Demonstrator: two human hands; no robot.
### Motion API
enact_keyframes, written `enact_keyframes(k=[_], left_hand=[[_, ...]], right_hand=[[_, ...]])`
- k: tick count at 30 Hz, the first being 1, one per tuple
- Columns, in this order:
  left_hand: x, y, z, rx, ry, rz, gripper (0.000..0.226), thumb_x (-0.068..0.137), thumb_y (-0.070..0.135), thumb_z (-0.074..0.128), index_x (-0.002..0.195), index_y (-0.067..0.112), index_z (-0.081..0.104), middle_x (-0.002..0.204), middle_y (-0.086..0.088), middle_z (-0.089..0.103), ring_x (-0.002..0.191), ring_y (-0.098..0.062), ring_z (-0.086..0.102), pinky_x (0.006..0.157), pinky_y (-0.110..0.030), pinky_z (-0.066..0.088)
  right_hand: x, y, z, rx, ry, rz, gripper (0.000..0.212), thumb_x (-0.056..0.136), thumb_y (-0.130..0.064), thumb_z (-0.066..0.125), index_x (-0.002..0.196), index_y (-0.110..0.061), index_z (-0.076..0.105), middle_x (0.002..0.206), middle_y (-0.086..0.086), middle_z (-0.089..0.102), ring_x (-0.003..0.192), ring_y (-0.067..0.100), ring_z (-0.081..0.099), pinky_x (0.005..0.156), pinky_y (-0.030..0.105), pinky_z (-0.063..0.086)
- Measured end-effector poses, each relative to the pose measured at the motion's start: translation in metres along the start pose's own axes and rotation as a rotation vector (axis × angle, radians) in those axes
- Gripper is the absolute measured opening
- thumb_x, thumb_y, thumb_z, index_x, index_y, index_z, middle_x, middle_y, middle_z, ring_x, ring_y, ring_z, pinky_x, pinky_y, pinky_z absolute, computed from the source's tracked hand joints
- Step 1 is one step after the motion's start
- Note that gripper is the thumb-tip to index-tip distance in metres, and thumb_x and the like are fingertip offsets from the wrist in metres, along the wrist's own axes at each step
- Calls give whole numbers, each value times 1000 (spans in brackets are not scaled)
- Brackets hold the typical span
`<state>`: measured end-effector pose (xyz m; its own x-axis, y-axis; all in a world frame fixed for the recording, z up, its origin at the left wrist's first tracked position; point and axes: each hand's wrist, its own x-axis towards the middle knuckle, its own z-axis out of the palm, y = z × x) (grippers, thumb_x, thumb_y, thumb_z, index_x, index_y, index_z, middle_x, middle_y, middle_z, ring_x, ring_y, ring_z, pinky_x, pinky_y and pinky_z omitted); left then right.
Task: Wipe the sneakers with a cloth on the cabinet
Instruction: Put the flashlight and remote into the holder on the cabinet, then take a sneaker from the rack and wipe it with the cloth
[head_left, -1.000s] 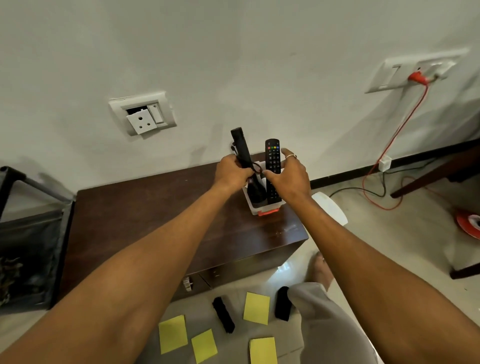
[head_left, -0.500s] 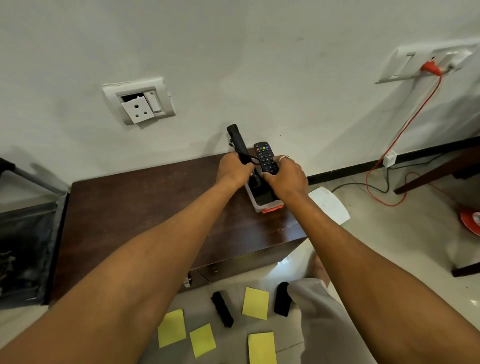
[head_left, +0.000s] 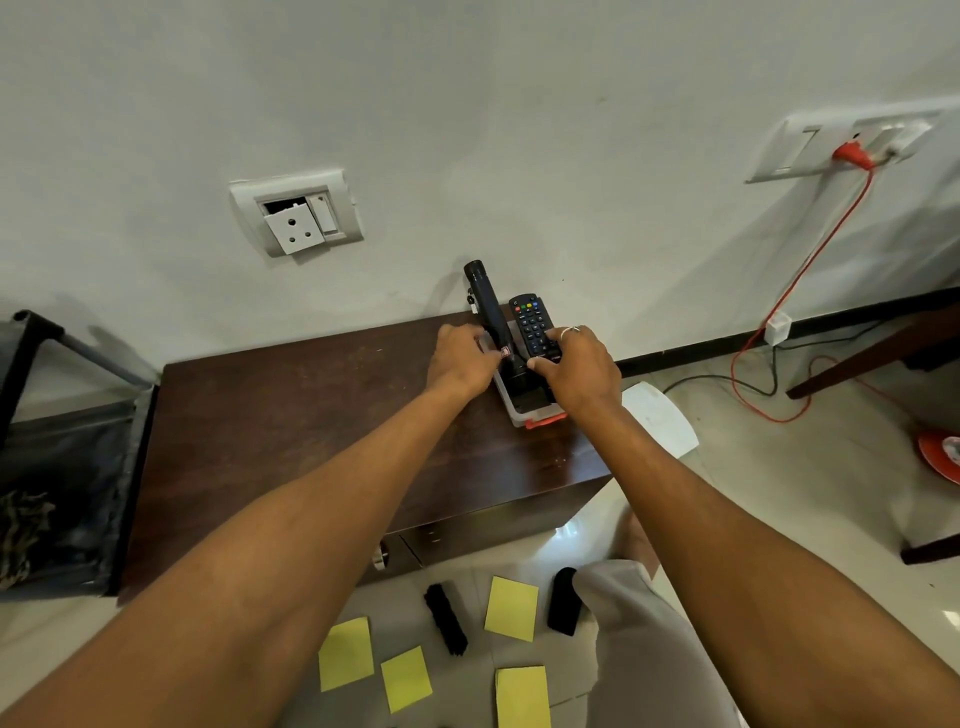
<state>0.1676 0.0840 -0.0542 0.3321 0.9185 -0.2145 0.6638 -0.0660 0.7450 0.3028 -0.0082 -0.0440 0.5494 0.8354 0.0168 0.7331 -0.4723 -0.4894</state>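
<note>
Steadiness matters here: your left hand (head_left: 460, 358) curls round the torch (head_left: 485, 301), your right hand (head_left: 576, 369) pinches the remote (head_left: 532, 325). Keep the white holder (head_left: 524, 413) level at the cabinet (head_left: 291, 426) back corner. Sneakers and cloth aren't in view.

Remote (head_left: 529, 323) lower half behind right hand (head_left: 577, 375), rack (head_left: 62, 457) cut by left edge
</note>
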Motion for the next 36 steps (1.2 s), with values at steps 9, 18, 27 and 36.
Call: enact_keyframes(k=[9, 18, 27, 36], left_hand=[[-58, -7, -41, 45, 61, 39, 23, 91, 18, 70, 114, 20, 73, 130, -4, 61, 115, -21, 63, 103, -37, 50], [-142, -34, -87, 42, 140, 68, 17, 94, 17, 69, 111, 18, 73, 125, -4, 59, 112, -18, 60, 100, -33, 50], [-247, -77, -149, -82, 268, -12, 13, 94, 17, 69, 104, 26, 71, 127, -2, 62, 114, -17, 61, 102, -35, 51], [-337, -112, -244, -135, 449, -21, 16, 93, 20, 68, 108, 22, 74, 125, -3, 66, 108, -17, 64, 87, -25, 46]], right_hand=[[-38, -22, -35, 52, -32, -12, 43, 90, -38, 76, 124, -13, 67, 120, 7, 71, 107, 24, 68, 82, 33, 53], [-107, -65, -55, 142, -74, -97, 38, 90, -36, 76, 120, -15, 70, 113, 3, 73, 106, 20, 68, 83, 30, 51], [-192, -123, -78, 125, -127, -224, 39, 89, -40, 77, 119, -18, 69, 113, -1, 73, 108, 17, 67, 94, 40, 55], [-286, -212, -84, 115, -157, -443, 40, 87, -38, 78, 121, -18, 69, 110, -4, 72, 103, 12, 66, 93, 35, 55]])
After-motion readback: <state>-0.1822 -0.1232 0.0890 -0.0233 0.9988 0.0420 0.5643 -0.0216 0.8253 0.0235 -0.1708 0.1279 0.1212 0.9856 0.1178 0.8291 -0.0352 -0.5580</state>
